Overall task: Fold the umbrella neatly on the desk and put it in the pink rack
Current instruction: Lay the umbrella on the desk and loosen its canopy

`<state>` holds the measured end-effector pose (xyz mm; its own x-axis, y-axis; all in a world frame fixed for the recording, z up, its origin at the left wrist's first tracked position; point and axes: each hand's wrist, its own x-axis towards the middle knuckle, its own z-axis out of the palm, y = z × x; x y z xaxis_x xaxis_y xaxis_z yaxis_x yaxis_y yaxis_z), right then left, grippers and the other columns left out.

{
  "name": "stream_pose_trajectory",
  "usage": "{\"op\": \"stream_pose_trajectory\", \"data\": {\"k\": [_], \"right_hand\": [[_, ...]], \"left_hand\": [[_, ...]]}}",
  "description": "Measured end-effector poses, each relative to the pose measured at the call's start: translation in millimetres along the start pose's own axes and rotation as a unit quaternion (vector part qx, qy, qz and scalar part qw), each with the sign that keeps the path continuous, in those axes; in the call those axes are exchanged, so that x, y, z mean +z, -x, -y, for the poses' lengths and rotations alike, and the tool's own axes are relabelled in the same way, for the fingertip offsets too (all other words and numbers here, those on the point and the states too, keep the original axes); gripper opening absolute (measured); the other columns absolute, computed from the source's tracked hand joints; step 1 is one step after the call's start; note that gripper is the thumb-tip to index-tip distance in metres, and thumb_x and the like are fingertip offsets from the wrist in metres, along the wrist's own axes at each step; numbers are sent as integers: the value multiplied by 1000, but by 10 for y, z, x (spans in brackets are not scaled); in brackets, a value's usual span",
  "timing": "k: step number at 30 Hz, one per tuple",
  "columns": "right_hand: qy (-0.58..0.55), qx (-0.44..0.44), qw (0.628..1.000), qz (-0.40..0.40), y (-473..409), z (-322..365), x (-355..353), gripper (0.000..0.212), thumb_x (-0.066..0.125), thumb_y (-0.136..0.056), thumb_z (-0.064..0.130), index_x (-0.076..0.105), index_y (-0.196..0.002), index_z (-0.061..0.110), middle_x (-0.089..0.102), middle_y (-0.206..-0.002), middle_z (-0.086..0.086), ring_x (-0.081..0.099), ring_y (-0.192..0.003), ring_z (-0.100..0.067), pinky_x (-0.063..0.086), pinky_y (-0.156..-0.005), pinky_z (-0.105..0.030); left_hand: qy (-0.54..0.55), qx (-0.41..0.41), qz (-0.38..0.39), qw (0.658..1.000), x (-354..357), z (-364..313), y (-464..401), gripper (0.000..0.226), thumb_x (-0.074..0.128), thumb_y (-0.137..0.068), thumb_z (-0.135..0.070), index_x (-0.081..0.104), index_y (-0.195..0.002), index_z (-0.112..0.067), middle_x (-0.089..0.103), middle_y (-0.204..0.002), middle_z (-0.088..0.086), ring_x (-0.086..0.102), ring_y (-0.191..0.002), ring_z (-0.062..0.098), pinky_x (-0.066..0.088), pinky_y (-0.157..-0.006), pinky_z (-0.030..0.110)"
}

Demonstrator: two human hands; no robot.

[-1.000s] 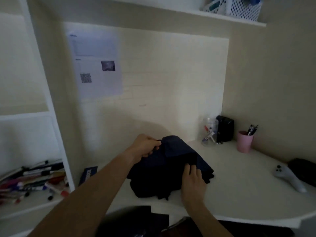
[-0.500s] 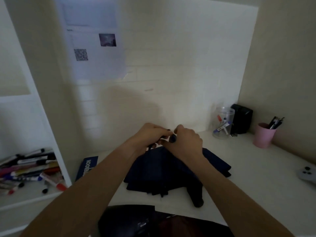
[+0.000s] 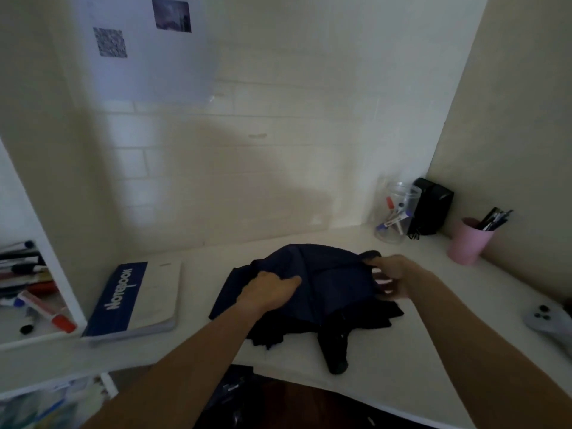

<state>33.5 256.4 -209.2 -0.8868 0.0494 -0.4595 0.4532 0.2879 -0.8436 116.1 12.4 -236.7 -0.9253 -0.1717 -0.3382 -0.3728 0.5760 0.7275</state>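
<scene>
While half a second ago both hands met at the far tip of the navy umbrella (image 3: 322, 283), they now sit apart on its canopy: the left hand (image 3: 270, 291) rests near nine o'clock with fingers curled into a fold of cloth, and the right hand (image 3: 391, 280) lies at three o'clock beside the dark tip, its fingers blurred, so I cannot tell whether they pinch fabric. The umbrella lies loosely bunched at the middle of the desk (image 3: 433, 329), its handle (image 3: 335, 351) pointing toward six o'clock. I judge the pleats are being gathered, so folding is unfinished. No pink rack is clearly visible; only a pink cup (image 3: 469, 243) stands at two o'clock.
</scene>
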Motion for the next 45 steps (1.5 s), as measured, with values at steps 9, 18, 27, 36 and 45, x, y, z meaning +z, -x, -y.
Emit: {"op": "stream_pose_trajectory", "data": {"k": [9,18,27,36,45], "right_hand": [[-276,7,947,164,-28,-227,613,40,33,-107,22,60,-125,-1,66,-121,-23,63,-103,-37,52,-79,-48],[-367,-36,914,170,196,583,1102,26,39,-105,15,57,-92,4,60,-90,-16,58,-78,-27,55,-64,-37],[-292,-69,953,50,605,1012,597,11,66,-93,18,68,-84,12,65,-90,-6,58,-75,-19,52,-65,-32],[-422,-48,904,49,848,300,834,5,64,-90,-7,68,-92,-10,70,-96,-21,68,-84,-25,63,-61,-28],[-430,-46,898,78,1187,-7,891,11,59,-90,-15,67,-94,-7,69,-102,-21,68,-98,-27,63,-66,-29]], "left_hand": [[275,80,119,951,283,-34,-231,89,101,-53,-38,62,-132,-25,76,-116,-7,71,-108,16,59,-95,38],[212,130,-20,968,55,240,-432,91,93,-60,-2,35,-126,-23,55,-127,0,60,-106,10,60,-80,26],[-328,382,-320,802,-1126,77,-968,88,81,-75,-12,35,-150,-9,60,-126,25,65,-100,44,59,-75,47],[-582,412,-255,653,-992,486,-1283,104,95,-59,-24,38,-145,-19,69,-119,18,68,-91,31,61,-70,36],[-467,207,-114,852,-906,667,-1032,142,86,-67,-50,-22,-157,-30,11,-165,18,23,-149,38,27,-119,54]]}}
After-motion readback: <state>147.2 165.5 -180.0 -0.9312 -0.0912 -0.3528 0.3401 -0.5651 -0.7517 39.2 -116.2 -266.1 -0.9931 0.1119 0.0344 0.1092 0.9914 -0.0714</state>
